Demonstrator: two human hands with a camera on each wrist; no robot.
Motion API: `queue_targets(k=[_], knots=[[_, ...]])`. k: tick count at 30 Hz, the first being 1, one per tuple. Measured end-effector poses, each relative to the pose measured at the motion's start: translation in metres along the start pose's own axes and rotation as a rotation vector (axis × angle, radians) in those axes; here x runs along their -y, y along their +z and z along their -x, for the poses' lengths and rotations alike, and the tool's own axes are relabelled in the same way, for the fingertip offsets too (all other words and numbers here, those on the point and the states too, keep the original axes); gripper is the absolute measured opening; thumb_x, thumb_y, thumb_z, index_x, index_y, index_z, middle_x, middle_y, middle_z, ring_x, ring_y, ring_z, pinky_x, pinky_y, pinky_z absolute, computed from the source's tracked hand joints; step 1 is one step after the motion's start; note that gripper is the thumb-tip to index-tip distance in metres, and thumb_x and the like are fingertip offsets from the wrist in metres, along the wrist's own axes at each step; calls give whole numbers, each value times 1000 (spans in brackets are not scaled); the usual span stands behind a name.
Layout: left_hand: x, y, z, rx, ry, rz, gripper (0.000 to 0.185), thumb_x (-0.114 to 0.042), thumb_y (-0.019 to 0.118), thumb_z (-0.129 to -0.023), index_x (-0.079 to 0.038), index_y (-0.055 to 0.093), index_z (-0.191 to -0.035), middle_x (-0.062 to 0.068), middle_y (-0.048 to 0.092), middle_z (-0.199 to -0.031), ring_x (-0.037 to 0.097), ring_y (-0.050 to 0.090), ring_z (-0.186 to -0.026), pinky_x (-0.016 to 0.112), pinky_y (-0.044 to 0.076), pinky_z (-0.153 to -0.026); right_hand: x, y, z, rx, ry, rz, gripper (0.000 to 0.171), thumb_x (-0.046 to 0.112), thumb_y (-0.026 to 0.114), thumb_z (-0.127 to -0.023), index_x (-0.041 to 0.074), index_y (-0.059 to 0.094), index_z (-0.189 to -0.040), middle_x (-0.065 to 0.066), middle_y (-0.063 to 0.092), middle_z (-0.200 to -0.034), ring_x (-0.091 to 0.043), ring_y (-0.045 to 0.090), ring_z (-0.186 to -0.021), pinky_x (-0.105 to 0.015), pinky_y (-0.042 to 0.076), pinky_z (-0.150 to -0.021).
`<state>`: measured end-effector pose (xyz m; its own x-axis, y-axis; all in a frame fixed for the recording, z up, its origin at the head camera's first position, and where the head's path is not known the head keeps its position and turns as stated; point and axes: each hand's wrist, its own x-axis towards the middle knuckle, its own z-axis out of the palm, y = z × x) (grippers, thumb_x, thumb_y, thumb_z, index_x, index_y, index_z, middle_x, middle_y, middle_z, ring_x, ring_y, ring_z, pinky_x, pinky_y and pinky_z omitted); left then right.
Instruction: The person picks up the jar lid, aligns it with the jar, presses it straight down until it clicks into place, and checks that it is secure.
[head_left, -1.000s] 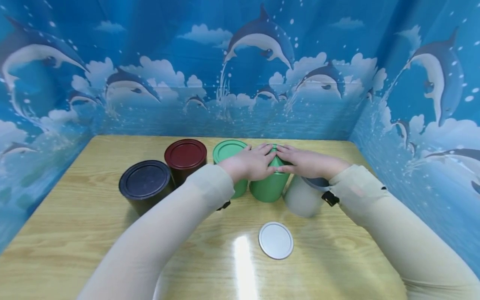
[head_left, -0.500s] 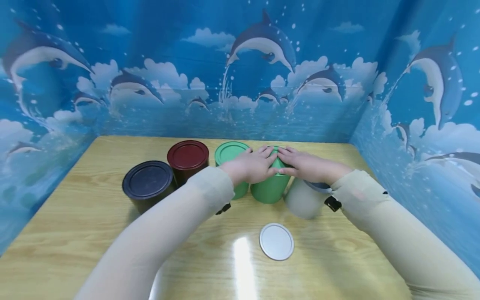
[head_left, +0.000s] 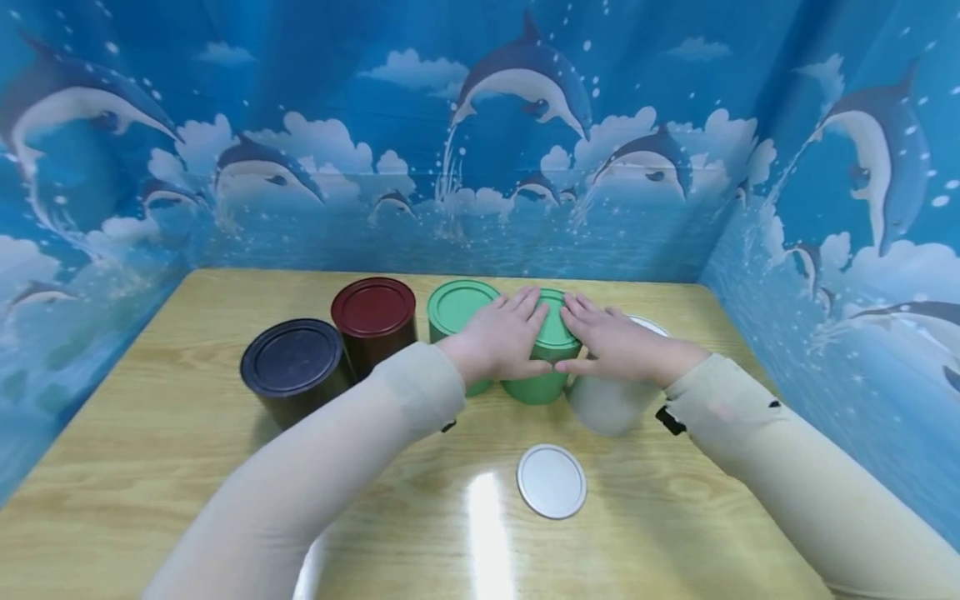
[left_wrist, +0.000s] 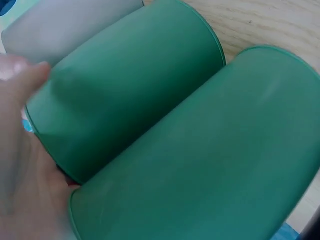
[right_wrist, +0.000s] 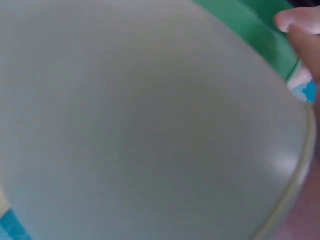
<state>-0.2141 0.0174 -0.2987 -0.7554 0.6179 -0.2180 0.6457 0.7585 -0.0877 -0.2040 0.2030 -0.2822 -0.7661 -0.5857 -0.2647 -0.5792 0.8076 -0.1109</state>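
Since the earlier frames both hands are sliding back off the centre of the green lid (head_left: 556, 327), now exposing much of it, which suggests the lid is seated on the green can (head_left: 536, 385). Left hand (head_left: 501, 335) is lying flat at the lid's 9 o'clock edge, fingers straight and pressing, gripping nothing. Right hand (head_left: 613, 345) is mirroring it at 3 o'clock, fingers extended, thumb resting along the can's rim. This can is standing upright at mid-tabletop (head_left: 150, 467), touching a second green can (head_left: 453, 312) at its 9 o'clock and a grey can (head_left: 607, 404) at its 3 o'clock. A loose white lid (head_left: 552, 481) is lying at 6 o'clock.
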Motion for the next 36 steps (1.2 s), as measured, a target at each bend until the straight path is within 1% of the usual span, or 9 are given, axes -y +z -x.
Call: queue_targets(k=[2, 6, 12, 20, 24, 27, 29, 32, 36], knots=[[-2, -1, 0, -7, -2, -25, 87, -61, 40, -91, -7, 8, -150, 14, -2, -155, 25, -2, -141, 41, 9, -113, 3, 1, 0, -12, 5, 46, 75, 42, 47, -96, -6, 17, -145, -25, 5, -151, -37, 2, -139, -61, 15, -105], [-3, 1, 0, -23, -7, -49, 84, -58, 43, -92, -6, 10, -150, 14, 0, -155, 26, 0, -141, 41, 10, -113, 7, 4, 0, -21, 24, 101, 69, 38, 43, -99, -6, 17, -145, -25, 5, -151, -37, 3, -139, -60, 15, -106], [-3, 4, 1, -65, -9, -69, 84, -58, 44, -91, -6, 15, -149, 16, 6, -154, 28, 7, -141, 41, 11, -113, 8, 8, -2, -25, 38, 117, 69, 40, 40, -99, -6, 16, -146, -25, 5, -151, -36, 3, -139, -56, 15, -108], [-5, 7, 3, -134, -15, -96, 83, -59, 45, -90, -5, 20, -149, 19, 14, -152, 30, 14, -140, 42, 15, -112, 10, 8, 1, -74, 44, 151, 69, 38, 44, -98, -8, 21, -144, -27, 14, -149, -38, 13, -138, -54, 20, -108], [-3, 13, 5, -188, -13, -80, 83, -58, 45, -91, -6, 18, -149, 19, 14, -152, 30, 14, -140, 43, 15, -112, 11, 9, 1, -106, 50, 141, 70, 39, 45, -98, -7, 22, -144, -26, 15, -149, -38, 13, -138, -55, 20, -107], [-2, 18, 8, -232, -35, -101, 82, -59, 44, -91, -7, 18, -150, 18, 17, -152, 29, 15, -140, 45, 15, -112, 10, 13, 0, -132, 62, 151, 70, 41, 45, -97, -6, 23, -144, -25, 16, -149, -37, 14, -138, -56, 21, -106], [-3, 20, 10, -261, -52, -131, 81, -59, 44, -91, -6, 21, -149, 18, 22, -151, 29, 18, -139, 46, 16, -111, 10, 16, 0, -154, 74, 172, 70, 42, 46, -97, -5, 25, -144, -27, 17, -149, -38, 15, -137, -56, 22, -106], [-5, 22, 13, -304, -67, -169, 79, -58, 45, -91, -4, 29, -146, 17, 30, -148, 29, 22, -138, 46, 18, -111, 12, 20, 2, -206, 91, 222, 68, 42, 48, -96, -6, 32, -141, -30, 25, -144, -41, 20, -135, -56, 26, -104], [-5, 22, 14, -325, -74, -212, 77, -58, 44, -91, -3, 33, -145, 15, 33, -146, 27, 26, -137, 45, 19, -111, 14, 22, 5, -282, 79, 283, 66, 41, 53, -94, -8, 41, -136, -31, 36, -139, -41, 28, -132, -55, 32, -101]])
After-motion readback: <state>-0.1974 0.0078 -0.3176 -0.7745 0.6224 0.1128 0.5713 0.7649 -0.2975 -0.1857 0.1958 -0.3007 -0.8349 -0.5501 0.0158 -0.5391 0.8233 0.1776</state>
